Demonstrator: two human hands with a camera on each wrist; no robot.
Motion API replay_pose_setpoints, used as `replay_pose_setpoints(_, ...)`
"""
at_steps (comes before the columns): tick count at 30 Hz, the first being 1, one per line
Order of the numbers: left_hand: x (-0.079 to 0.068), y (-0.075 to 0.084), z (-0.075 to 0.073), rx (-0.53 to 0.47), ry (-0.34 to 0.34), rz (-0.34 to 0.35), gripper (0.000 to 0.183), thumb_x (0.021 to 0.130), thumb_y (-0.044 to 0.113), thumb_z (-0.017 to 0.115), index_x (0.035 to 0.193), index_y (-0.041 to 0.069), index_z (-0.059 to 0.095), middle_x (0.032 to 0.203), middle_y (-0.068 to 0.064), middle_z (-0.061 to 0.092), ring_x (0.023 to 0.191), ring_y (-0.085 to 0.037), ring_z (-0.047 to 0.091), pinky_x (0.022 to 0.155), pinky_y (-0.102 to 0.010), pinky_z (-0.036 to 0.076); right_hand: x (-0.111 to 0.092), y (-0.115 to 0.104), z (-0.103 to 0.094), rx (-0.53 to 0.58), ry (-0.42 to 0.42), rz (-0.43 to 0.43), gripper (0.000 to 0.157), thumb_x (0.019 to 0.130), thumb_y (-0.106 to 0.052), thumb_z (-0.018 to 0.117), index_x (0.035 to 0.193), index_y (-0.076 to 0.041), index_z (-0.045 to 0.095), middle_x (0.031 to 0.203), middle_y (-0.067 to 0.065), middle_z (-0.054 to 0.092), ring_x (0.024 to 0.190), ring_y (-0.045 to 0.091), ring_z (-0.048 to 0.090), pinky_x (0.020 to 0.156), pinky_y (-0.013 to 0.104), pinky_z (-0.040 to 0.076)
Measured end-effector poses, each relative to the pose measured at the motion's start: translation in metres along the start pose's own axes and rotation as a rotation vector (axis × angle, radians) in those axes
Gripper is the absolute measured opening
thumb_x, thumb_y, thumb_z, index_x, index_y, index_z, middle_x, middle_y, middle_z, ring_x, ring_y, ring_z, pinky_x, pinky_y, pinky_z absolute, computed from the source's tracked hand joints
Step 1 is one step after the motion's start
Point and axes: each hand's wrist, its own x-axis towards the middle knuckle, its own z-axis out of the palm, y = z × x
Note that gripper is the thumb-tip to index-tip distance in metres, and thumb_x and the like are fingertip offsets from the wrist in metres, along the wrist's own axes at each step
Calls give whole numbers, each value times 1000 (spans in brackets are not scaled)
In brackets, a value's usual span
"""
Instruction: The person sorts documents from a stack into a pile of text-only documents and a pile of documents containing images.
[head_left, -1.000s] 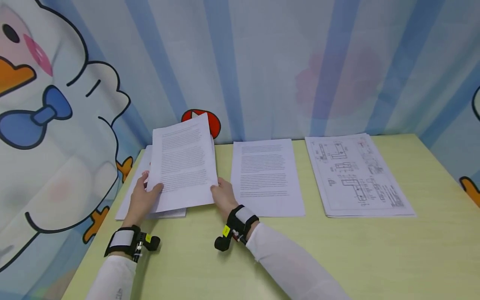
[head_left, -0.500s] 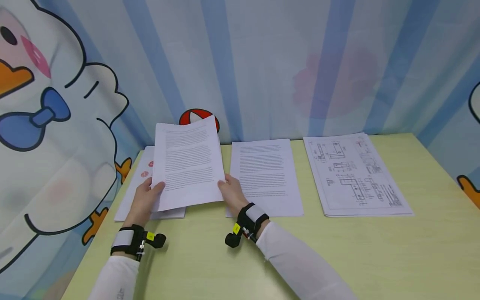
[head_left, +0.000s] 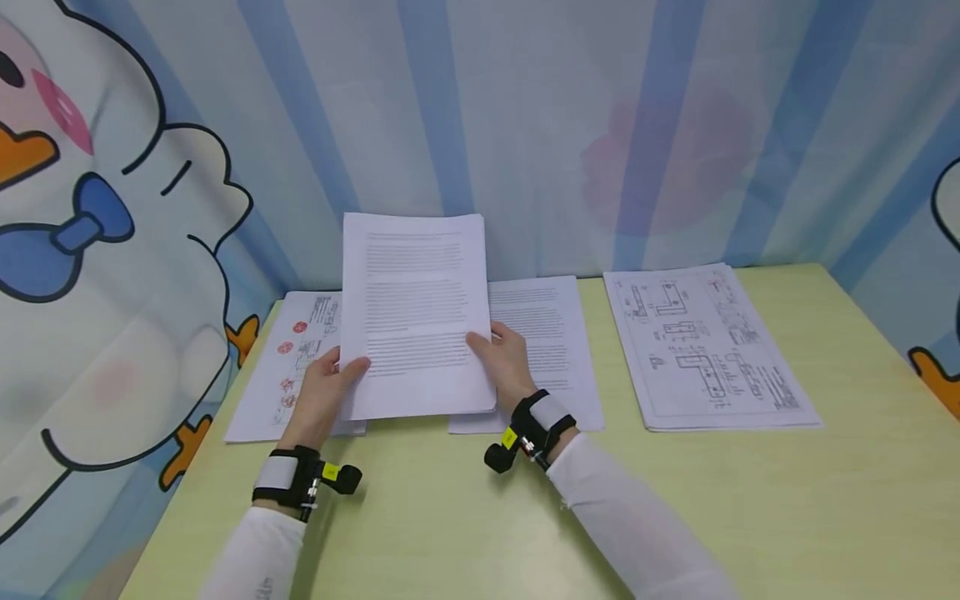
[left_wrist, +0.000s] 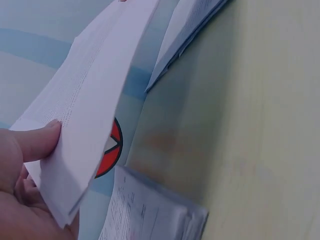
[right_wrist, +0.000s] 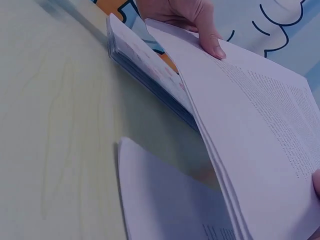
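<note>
A thin sheaf of text-printed paper (head_left: 416, 308) is held up over the table, its top edge against the curtain in the head view. My left hand (head_left: 321, 400) grips its left edge with the thumb on the front page. On the other edge, my right hand (head_left: 506, 362) pinches it, thumb also in front. Behind the sheaf at left lies a paper stack (head_left: 258, 408) with drawings and red round marks, partly hidden. Another text-printed paper stack (head_left: 551, 358) is partly covered at the right. Several sheet edges of the held paper (right_wrist: 215, 145) show in the right wrist view.
A stack of technical drawings (head_left: 712, 358) lies farther right on the pale yellow-green table (head_left: 420, 517). Along the table's back edge hangs a blue-striped curtain (head_left: 540, 125) with cartoon figures.
Both hands have carried the sheaf to the right, from over the left stack to between the left and middle stacks. It has turned from tilted to nearly straight.
</note>
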Motion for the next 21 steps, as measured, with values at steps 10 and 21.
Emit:
replay_pose_setpoints(10,2,14,52,-95,-60,7,46,87,30,61,128,12,49,111,-12,63,90,-21,63,69,-29,52,-1,-8,-54,-109,75,-65,35,92,-23,54,125,-12,51,102,9,63,84,19,61,69,31,49)
replay_pose_setpoints(21,5,24,102,-30,-200,0,32,92,21,53,123,11,52,106,-11,61,89,-21,58,72,-30,48,-5,-7,-115,-247,155,-35,42,94,-20,45,135,-12,42,114,8,57,94,19,56,78,33,45)
